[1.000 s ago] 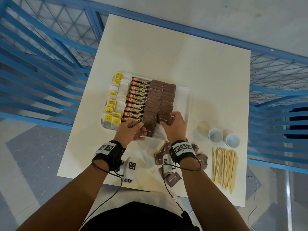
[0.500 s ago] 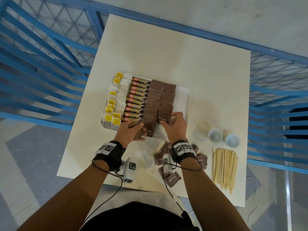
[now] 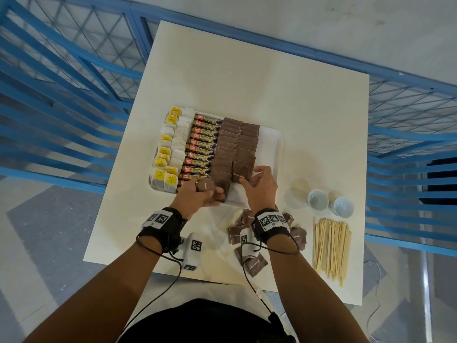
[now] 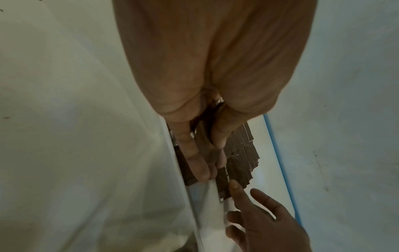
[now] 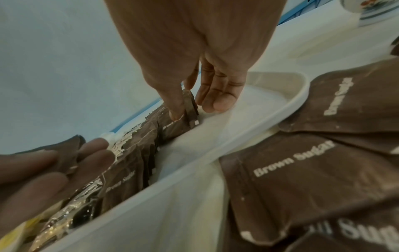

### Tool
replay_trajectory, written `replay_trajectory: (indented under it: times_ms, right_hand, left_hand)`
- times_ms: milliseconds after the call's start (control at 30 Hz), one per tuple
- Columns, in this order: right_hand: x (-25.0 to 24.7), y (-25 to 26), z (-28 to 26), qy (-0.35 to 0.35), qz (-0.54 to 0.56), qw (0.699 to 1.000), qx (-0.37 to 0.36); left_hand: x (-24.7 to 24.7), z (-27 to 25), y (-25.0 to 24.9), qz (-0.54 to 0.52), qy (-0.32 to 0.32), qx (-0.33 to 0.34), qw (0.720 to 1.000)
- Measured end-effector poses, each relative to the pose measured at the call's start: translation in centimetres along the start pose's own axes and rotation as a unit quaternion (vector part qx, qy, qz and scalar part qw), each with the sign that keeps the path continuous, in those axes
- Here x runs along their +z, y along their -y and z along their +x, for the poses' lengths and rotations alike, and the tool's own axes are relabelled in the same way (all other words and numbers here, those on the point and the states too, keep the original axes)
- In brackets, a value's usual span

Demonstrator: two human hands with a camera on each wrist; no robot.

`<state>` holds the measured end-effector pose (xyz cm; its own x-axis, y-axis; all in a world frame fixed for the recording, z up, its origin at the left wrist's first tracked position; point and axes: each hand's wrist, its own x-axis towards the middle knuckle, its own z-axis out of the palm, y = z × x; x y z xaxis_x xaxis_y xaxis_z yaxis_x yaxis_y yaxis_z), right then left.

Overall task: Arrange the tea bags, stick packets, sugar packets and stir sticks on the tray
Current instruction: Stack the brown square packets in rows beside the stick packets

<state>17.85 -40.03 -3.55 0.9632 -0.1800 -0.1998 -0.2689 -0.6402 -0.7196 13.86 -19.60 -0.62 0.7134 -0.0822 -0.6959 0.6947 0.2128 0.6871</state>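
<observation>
Your white tray (image 3: 277, 154) sits at the centre of the head view on the white table (image 3: 247, 78). It holds tea bags (image 3: 170, 154) along its left edge, stick packets (image 3: 201, 147) next, then two columns of brown sugar packets (image 3: 235, 147).

Your right hand (image 3: 259, 188) pinches the nearest packet (image 5: 175, 127) of the right column between thumb and fingers, at the tray's lower edge. Your left hand (image 3: 197, 196) grips a small bunch of sugar packets (image 3: 204, 186), fingers curled round them, over the tray's lower middle.

Loose sugar packets (image 3: 254, 264) lie below the tray under your right wrist. Stir sticks (image 3: 330, 248) lie at lower right, off the tray, below two cups (image 3: 317, 200).
</observation>
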Motion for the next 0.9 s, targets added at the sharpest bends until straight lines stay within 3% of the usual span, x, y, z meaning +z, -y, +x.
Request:
replay_trajectory:
  times_ms: [167, 433, 567, 767, 900]
  right_hand:
    - [-0.9, 0.9, -0.8, 0.013, 0.005, 1.000, -0.015]
    - [-1.2, 3.4, -0.9, 0.205, 0.038, 0.976, -0.064]
    - [-1.4, 3.5, -0.7, 0.211, 0.043, 0.974, -0.068]
    - [-1.8, 3.7, -0.8, 0.204, 0.055, 0.976, -0.061]
    - [-1.1, 2.9, -1.6, 0.259, 0.028, 0.965, -0.014]
  left_hand:
    - [0.1, -0.1, -0.2, 0.000, 0.013, -0.009, 1.000]
    - [1.2, -0.7, -1.0, 0.039, 0.032, -0.007, 0.999]
    - [1.4, -0.6, -1.0, 0.076, 0.027, -0.014, 0.997]
    - [1.5, -0.3, -0.6, 0.098, -0.045, 0.014, 0.994]
    - [1.7, -0.1, -0.1, 0.047, -0.071, 0.024, 0.996]
